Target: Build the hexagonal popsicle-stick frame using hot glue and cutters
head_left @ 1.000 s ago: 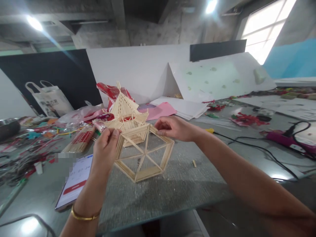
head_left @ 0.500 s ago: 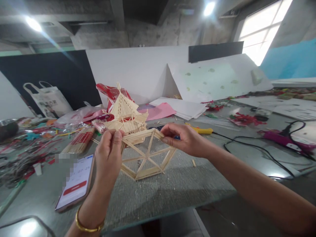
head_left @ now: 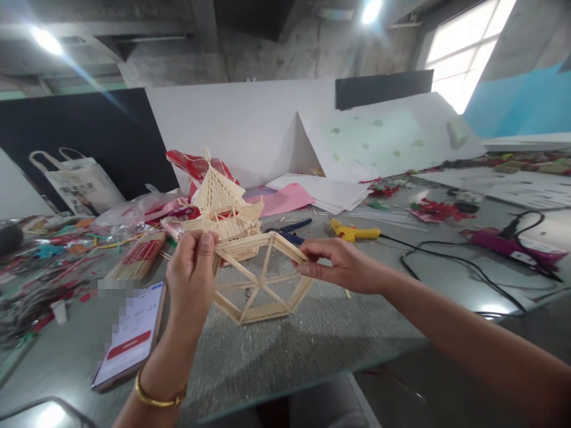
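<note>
The right hand [head_left: 332, 264] pinches a pale, hexagonal wooden-stick frame [head_left: 261, 281] at its upper-right corner; the left hand [head_left: 191, 267] pinches its upper-left, the frame between them.

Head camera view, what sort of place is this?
Probably a craft workshop: a hexagonal stick frame is being held, and a pagoda-like stick model and yellow glue gun sit on the cluttered table.

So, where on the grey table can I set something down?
Nearly bare: the front strip of the table, between the hexagonal pale-wood frame and the near edge. Crowded: left, beyond the white-screened phone, and behind the frame, around the pale stick pagoda model.
</note>
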Demonstrator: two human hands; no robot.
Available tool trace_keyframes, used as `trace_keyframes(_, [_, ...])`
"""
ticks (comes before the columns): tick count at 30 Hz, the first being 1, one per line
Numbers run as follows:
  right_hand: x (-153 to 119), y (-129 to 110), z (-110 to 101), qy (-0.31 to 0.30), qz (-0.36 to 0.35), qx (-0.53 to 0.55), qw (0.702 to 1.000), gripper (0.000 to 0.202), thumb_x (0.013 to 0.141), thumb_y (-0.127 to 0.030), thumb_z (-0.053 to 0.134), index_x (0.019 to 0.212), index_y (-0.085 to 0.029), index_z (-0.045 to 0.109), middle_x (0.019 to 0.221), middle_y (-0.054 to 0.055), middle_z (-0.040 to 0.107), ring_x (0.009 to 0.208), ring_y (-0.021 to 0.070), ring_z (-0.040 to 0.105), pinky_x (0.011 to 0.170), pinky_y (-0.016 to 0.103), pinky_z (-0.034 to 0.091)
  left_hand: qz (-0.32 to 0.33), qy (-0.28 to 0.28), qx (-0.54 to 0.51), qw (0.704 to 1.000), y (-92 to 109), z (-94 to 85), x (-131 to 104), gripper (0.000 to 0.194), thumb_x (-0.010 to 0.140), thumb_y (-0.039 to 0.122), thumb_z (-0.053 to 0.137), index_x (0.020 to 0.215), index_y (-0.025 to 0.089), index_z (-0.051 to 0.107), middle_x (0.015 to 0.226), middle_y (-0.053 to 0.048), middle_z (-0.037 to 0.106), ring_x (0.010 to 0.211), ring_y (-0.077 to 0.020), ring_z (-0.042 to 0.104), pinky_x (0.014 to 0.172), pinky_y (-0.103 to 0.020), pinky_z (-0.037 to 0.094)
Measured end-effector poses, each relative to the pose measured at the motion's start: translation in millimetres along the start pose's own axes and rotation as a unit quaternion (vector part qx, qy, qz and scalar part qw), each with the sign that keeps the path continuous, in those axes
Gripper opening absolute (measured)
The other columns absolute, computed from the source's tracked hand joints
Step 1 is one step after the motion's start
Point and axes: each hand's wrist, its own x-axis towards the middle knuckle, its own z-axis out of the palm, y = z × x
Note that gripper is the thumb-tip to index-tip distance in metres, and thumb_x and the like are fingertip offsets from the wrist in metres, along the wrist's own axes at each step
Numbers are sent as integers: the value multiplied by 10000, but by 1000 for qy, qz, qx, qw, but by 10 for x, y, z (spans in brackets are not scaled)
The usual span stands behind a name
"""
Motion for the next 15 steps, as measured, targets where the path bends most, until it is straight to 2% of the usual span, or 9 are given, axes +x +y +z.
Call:
trace_keyframes(4, [-51,-150,22,-22,3,27,999,283,870,-403,499,837,-143,606,676,-11,489,613,89,410,539,213,329,19,2,-19,1000,51,68,39,223,856,394,475,821,202,584,739,16,590,616,-102,515,553,-223,408])
trace_keyframes(9, [-53,-275,19,-94,23,102,990,293,820,-402,569,941,-141,626,741,3,523,662,99,447,577,214,362,77,12,37,996,69,112,102,221,886,340,438,796,191,574,769,3,628,706,-113,548,678,-245,418])
trace_keyframes(12, [-30,-290,31,-108,54,158,980,322,781,-416,611,940,-136,628,720,-5,518,646,94,449,574,211,370,90,54,59,993,97,31,84,221,899,347,419,843,198,572,819,-5,626,744,-118,568,744,-275,424])
trace_keyframes(15, [-29,-307,72,-108,71,198,972,319,754,-399,642,926,-131,621,706,-11,517,617,83,436,548,204,358,73,78,13,994,151,-105,-30,180,898,343,425,874,210,544,777,12,569,667,-98,540,690,-267,436])
